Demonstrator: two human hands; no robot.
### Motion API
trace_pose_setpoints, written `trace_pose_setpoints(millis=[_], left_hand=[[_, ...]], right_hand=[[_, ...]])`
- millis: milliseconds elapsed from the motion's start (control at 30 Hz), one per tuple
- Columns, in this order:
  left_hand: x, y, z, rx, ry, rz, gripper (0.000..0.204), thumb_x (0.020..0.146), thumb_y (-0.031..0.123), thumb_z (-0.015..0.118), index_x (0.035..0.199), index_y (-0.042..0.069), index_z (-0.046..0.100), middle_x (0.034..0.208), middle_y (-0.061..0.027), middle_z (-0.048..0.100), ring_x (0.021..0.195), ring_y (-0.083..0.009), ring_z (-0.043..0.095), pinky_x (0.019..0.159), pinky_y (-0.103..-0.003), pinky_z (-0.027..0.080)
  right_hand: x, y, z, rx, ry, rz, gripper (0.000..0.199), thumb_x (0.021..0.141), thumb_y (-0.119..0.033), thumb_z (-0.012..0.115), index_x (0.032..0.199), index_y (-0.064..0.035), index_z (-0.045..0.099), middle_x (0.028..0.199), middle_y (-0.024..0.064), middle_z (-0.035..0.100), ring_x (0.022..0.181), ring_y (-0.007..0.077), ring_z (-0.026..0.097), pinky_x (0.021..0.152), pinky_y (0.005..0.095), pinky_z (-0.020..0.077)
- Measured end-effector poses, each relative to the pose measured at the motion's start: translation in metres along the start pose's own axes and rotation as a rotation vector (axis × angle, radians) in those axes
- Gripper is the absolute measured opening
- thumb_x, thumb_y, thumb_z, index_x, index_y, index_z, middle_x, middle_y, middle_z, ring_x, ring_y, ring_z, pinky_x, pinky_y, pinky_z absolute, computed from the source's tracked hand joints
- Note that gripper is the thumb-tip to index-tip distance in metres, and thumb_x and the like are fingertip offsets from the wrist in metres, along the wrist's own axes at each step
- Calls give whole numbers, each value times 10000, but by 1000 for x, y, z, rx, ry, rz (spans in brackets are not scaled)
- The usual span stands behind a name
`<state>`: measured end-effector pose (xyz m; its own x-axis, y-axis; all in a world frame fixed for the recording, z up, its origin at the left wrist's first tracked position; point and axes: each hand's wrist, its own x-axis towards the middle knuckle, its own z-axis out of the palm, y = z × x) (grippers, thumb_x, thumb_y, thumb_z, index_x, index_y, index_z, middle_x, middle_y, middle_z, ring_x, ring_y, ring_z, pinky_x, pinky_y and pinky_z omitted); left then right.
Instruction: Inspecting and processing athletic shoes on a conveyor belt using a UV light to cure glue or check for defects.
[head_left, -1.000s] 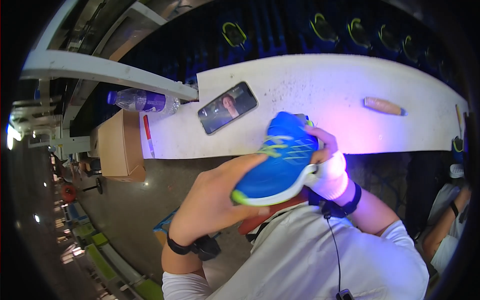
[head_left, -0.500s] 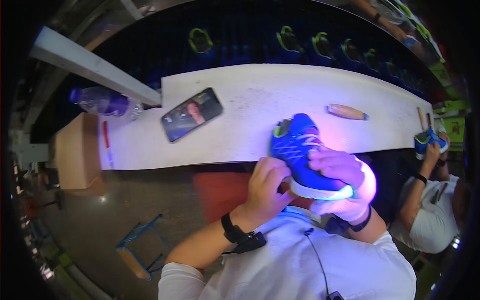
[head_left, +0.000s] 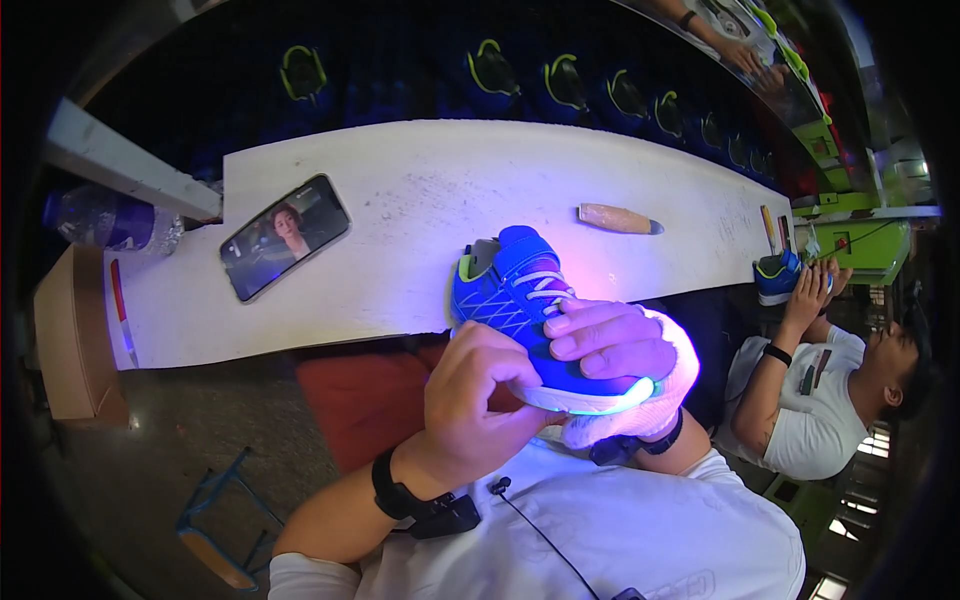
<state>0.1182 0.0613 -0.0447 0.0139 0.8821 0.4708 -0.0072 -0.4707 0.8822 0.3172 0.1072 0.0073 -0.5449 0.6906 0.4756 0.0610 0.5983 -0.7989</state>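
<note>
A blue sneaker (head_left: pixel 497 300) with white laces, lime collar lining and a white sole (head_left: pixel 575 402) is tilted over the table's near edge, toe toward me. My right hand (head_left: pixel 618 350) grips its toe end from the right, bare fingers across the upper; a white glove part covers the palm. Violet-blue light glows on glove and sole. My left hand (head_left: pixel 478 385) is closed at the sole's left edge, fingers curled and thumb pressed in; what its fingertips pinch, if anything, is hidden.
On the white table (head_left: pixel 400 215) lie a lit phone (head_left: pixel 285 237), a wooden-handled tool (head_left: pixel 620 219) and a red-and-white pen-like stick (head_left: pixel 122 310). A bottle (head_left: pixel 115 222) and cardboard box (head_left: pixel 75 335) stand left. Behind run several shoes (head_left: pixel 492 72). A co-worker (head_left: pixel 800 390) handles another blue shoe (head_left: pixel 776 278) at right.
The whole view has shifted, so the table's things sit further left and the co-worker shows more fully. Both hands keep their places on the sneaker; the left fingers have curled slightly differently at the sole.
</note>
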Motion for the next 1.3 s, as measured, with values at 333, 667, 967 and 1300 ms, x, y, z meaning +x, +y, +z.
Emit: trace_pose_setpoints(millis=[333, 667, 967, 1300], left_hand=[[45, -21, 35, 770, -322, 184, 309, 794, 164, 829, 952, 23, 604, 1024, -155, 591, 1009, -376, 601, 970, -540, 510], [80, -28, 48, 806, -708, 168, 342, 750, 88, 813, 1020, -8, 627, 1120, -163, 646, 1071, -371, 633, 949, -463, 562], [68, -38, 20, 804, -590, 79, 495, 731, 197, 917, 1116, 28, 657, 1181, -161, 684, 1181, -378, 635, 1016, -461, 547], [99, 36, -73, 408, -291, 76, 899, 617, 187, 1001, 1426, 44, 637, 1315, -162, 691, 1224, -345, 664, 1068, -416, 520]], right_hand=[[-63, 65, -37, 665, 507, 209, 410, 910, -315, 833, 1158, -40, 657, 1328, 248, 677, 1283, 397, 629, 1138, 559, 473], [-66, 50, -67, -652, 89, 323, 544, 818, -419, 853, 1208, -53, 755, 1193, 136, 772, 1072, 367, 746, 900, 442, 612], [-76, 61, -72, -676, 61, 304, 546, 819, -387, 860, 1202, -14, 749, 1026, 177, 778, 878, 365, 763, 805, 424, 613], [18, 85, 1, 196, 235, 439, 816, 1056, -713, 454, 1359, 30, 603, 1188, 120, 670, 1115, 226, 639, 996, 371, 495]])
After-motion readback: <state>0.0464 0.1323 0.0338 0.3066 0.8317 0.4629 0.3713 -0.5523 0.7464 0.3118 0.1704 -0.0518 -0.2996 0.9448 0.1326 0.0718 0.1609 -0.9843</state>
